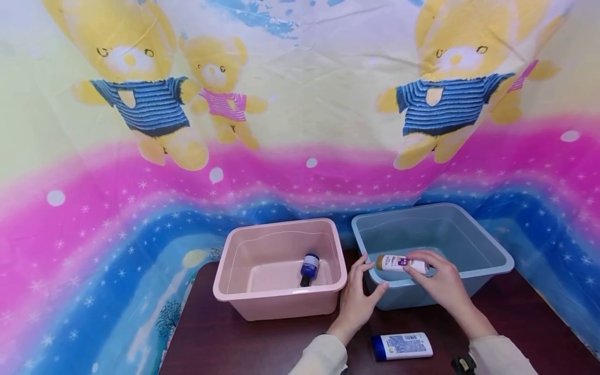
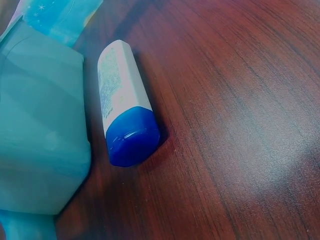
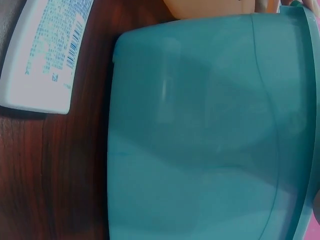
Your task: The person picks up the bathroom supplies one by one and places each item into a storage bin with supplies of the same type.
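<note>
Tabletop (image 1: 262,349): small white bottle (image 1: 392,262) pinched at near rim of blue-grey bin (image 1: 405,212)

Nearest, two pale sleeves (image 1: 323,357) come up from the lower edge; dark wristband (image 1: 463,363) at the right cuff. Between the forearms, white flat bottle (image 1: 405,346) lies on its side on the dark reddish-brown wood, blue cap to the left, printed label and barcode up. It sits near the blue-grey bin, a strip of wood between them; left wrist view confirms the gap.

Next out, the hands. Right hand (image 1: 440,281) pinches the small white bottle between thumb and fingers. Bottle held sideways, tan cap pointing left, purple on its label. It shows over the bin's opening, close to the near rim; how deep it sits, cannot tell. Left hand (image 1: 357,301) is at the bin's near left corner, thumb and fingers spread apart, fingertips just beside the tan cap. No object in it; whether it presses on the rim, cannot tell.

Pink bin (image 1: 286,307) stands to the left of the blue-grey one. Inside, toward its right wall, dark blue bottle (image 1: 310,265) with a black cap, cap end toward the viewer.

Farthest, cloth backdrop (image 1: 304,120): yellow bears in striped shirts above pink and blue bands with white snowflakes.
</note>
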Action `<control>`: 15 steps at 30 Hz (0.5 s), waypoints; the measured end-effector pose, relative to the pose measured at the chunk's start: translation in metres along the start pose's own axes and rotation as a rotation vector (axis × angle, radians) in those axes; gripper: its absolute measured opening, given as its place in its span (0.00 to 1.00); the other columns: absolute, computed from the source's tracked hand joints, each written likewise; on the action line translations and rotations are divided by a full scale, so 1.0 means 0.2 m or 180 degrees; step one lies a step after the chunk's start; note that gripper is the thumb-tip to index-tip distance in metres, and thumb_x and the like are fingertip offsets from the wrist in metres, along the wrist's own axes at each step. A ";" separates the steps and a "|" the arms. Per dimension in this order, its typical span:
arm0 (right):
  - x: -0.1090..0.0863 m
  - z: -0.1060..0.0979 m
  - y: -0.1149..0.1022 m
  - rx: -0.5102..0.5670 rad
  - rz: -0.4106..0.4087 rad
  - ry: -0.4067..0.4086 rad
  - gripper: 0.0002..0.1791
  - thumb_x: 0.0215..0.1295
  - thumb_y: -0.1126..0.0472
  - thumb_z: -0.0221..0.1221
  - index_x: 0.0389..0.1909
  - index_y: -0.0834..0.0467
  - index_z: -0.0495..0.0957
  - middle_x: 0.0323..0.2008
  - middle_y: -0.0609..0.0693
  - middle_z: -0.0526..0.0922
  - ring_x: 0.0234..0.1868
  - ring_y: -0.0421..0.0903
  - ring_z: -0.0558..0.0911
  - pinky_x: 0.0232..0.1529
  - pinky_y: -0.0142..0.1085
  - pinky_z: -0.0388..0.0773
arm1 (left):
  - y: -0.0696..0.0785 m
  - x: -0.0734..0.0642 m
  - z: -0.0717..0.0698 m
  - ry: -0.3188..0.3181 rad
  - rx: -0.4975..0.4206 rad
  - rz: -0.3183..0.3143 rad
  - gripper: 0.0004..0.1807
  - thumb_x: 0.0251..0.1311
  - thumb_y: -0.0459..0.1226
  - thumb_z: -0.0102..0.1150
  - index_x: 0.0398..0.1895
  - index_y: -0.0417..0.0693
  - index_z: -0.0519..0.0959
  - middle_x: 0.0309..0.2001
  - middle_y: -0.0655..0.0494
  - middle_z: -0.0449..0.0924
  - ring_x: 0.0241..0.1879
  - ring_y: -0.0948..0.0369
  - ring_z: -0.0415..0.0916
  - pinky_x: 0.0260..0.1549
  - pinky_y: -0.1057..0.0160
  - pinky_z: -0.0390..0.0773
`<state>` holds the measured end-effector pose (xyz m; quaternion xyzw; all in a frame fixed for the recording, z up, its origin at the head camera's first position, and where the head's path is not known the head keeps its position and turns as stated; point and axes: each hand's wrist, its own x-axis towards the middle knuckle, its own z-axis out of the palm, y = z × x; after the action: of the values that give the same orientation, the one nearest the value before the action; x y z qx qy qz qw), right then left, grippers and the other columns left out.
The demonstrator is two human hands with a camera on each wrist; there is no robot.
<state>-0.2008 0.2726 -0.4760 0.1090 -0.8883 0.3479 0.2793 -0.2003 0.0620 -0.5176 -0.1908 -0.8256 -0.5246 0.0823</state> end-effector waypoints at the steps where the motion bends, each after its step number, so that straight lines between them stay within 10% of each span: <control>1: 0.00 0.00 0.00 -0.0017 0.0004 -0.0032 0.17 0.49 0.55 0.70 0.42 0.51 0.83 0.43 0.46 0.81 0.42 0.41 0.74 0.34 0.17 0.69 | 0.00 0.00 0.00 0.0006 0.0007 0.0012 0.29 0.58 0.61 0.48 0.62 0.73 0.60 0.70 0.73 0.48 0.68 0.66 0.50 0.61 0.49 0.60; 15: 0.00 0.00 0.01 -0.0130 -0.0071 -0.0252 0.16 0.50 0.53 0.69 0.41 0.51 0.83 0.42 0.48 0.82 0.44 0.50 0.78 0.39 0.52 0.76 | 0.00 0.00 0.01 0.0018 0.0015 0.0028 0.28 0.59 0.61 0.48 0.62 0.76 0.58 0.70 0.71 0.49 0.68 0.66 0.50 0.61 0.49 0.60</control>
<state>-0.2016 0.2739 -0.4761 0.1268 -0.9043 0.3221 0.2499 -0.2003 0.0626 -0.5191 -0.1928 -0.8258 -0.5228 0.0874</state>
